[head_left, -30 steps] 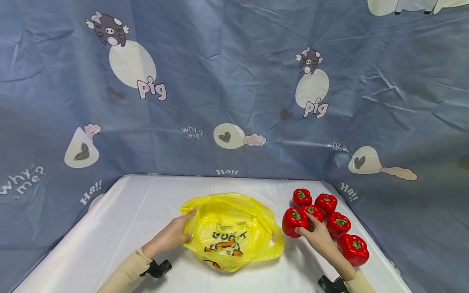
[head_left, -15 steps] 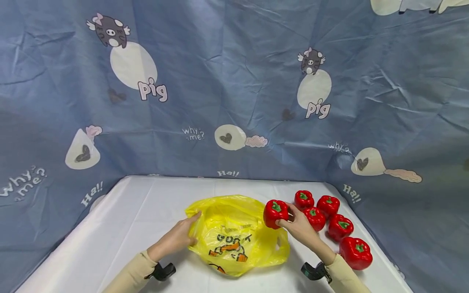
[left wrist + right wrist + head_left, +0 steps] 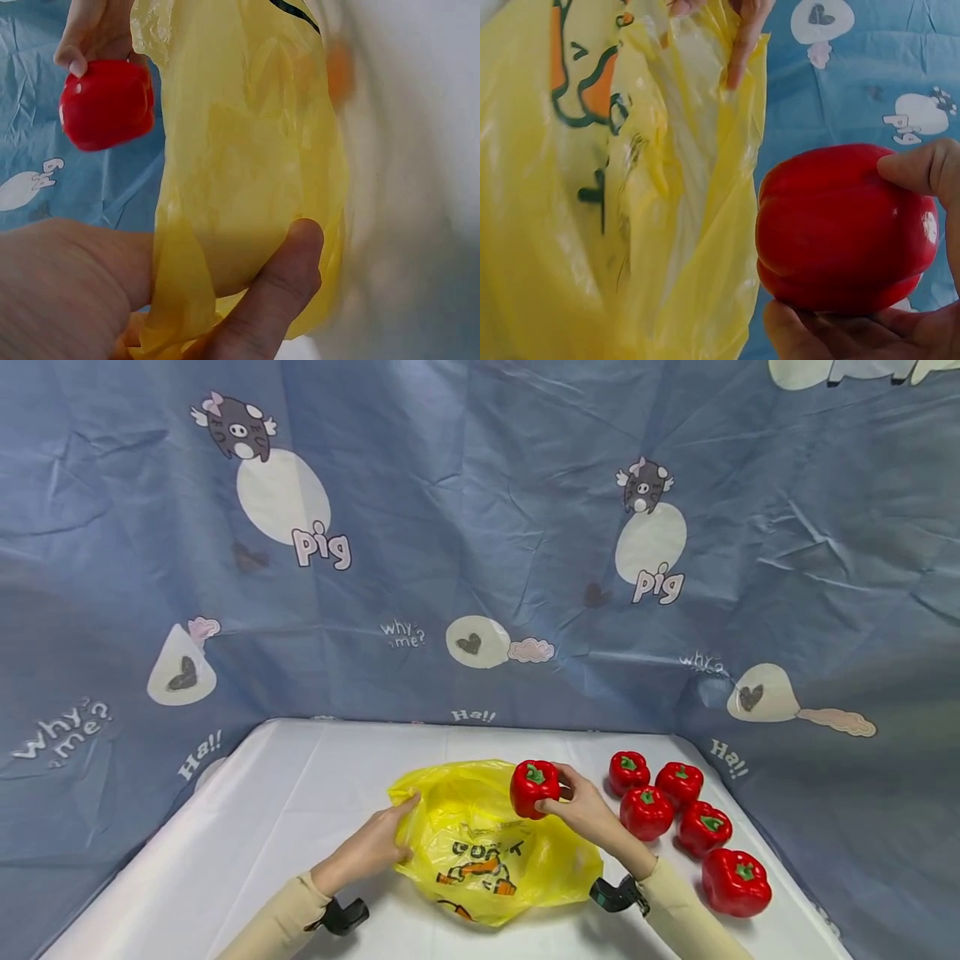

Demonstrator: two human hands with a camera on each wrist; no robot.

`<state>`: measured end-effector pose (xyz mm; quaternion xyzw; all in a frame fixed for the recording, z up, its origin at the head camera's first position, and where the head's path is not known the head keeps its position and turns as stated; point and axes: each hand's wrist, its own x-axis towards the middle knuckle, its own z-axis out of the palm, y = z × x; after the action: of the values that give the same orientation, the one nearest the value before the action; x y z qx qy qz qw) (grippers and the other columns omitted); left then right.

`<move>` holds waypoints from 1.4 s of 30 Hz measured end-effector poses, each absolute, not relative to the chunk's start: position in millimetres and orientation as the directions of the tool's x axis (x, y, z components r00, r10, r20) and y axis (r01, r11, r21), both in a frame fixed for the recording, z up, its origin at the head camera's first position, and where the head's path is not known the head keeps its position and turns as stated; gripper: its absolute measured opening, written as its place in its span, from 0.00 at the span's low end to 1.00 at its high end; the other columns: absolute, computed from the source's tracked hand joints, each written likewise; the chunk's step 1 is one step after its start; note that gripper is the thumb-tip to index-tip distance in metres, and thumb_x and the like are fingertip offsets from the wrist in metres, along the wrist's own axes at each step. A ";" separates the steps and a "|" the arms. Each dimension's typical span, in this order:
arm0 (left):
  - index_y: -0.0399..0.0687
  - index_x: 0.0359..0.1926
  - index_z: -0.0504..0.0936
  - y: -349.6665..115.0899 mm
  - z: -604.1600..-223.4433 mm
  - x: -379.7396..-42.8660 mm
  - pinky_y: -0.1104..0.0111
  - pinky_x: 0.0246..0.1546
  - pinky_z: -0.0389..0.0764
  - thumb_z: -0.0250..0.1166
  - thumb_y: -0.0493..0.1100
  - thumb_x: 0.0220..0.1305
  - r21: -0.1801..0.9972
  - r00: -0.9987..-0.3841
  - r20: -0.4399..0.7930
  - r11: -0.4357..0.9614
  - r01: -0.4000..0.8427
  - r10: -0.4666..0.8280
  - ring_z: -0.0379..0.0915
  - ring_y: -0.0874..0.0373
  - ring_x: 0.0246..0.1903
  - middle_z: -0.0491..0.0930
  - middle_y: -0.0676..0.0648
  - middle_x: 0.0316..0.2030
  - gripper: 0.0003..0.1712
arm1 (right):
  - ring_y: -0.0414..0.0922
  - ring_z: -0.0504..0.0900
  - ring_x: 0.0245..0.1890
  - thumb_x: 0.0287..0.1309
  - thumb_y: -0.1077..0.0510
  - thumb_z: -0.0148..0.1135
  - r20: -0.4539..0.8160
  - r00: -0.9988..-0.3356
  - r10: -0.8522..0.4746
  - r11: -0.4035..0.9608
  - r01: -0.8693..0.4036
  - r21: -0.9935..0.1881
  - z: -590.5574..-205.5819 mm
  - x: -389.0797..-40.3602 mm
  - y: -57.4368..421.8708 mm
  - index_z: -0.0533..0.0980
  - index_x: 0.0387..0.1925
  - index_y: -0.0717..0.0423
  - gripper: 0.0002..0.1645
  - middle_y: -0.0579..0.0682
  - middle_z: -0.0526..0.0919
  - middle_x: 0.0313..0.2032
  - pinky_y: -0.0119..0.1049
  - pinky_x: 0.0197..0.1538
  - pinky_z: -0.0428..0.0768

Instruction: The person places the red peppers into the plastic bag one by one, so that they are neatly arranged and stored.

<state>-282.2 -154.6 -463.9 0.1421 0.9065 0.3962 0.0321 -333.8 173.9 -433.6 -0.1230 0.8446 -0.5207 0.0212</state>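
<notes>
Near the middle of the white surface (image 3: 322, 802), holding a yellow bag (image 3: 483, 868) by its left edge with the left hand (image 3: 371, 839), pinching the film between thumb and finger. Spread wide at the mouth, lying crumpled below, and printed with black letters and orange figures on the near side. Gripping a red pepper (image 3: 532, 789) in the right hand (image 3: 581, 810), with thumb and fingers curled round it from the right. Raised over the right part of the bag's mouth as seen from the head, with green stem upward. Seen in both wrist views just beside the bag's edge, outside the film; cannot tell whether touching it. Near the right side of the surface, five loose peppers (image 3: 647, 812), likewise red and green-stemmed: two at the back, two in the middle, one at the front. Worn on both arms, beige sleeves (image 3: 277, 910) and, at the wrists, black devices (image 3: 345, 917). Behind the surface and along its sides, a creased blue cloth (image 3: 420, 527), printed with pigs, pale shapes, hearts and words.
</notes>
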 end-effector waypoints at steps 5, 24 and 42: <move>0.30 0.71 0.55 -150.7 -465.1 -279.1 0.74 0.16 0.69 0.67 0.25 0.44 0.731 -0.956 0.046 0.642 0.231 0.291 0.59 0.62 0.18 0.57 0.27 0.69 0.51 | 0.53 0.79 0.55 0.49 0.57 0.68 0.098 -0.954 -0.283 0.416 -0.214 -0.884 -432.2 -335.1 165.6 0.67 0.65 0.56 0.39 0.58 0.77 0.58 0.46 0.53 0.82; 0.27 0.70 0.55 -137.4 -468.9 -278.2 0.74 0.19 0.71 0.66 0.24 0.43 0.720 -0.947 0.083 0.638 0.272 0.311 0.67 0.55 0.29 0.57 0.26 0.68 0.51 | 0.56 0.76 0.57 0.51 0.56 0.67 0.063 -0.905 -0.422 0.357 -0.229 -0.906 -454.1 -348.3 123.4 0.63 0.65 0.61 0.41 0.60 0.73 0.59 0.44 0.52 0.82; 0.27 0.70 0.57 -134.4 -469.4 -277.3 0.72 0.28 0.73 0.67 0.25 0.44 0.693 -0.944 0.105 0.658 0.295 0.312 0.70 0.46 0.48 0.59 0.27 0.68 0.49 | 0.57 0.75 0.58 0.48 0.54 0.69 0.026 -0.903 -0.429 0.384 -0.209 -0.899 -472.4 -352.8 93.7 0.63 0.64 0.62 0.43 0.60 0.72 0.59 0.44 0.54 0.81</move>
<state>-277.3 -134.4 -469.4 0.1664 0.9105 0.3784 0.0113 -352.8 93.7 -472.4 -0.1932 0.8252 -0.5200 0.1059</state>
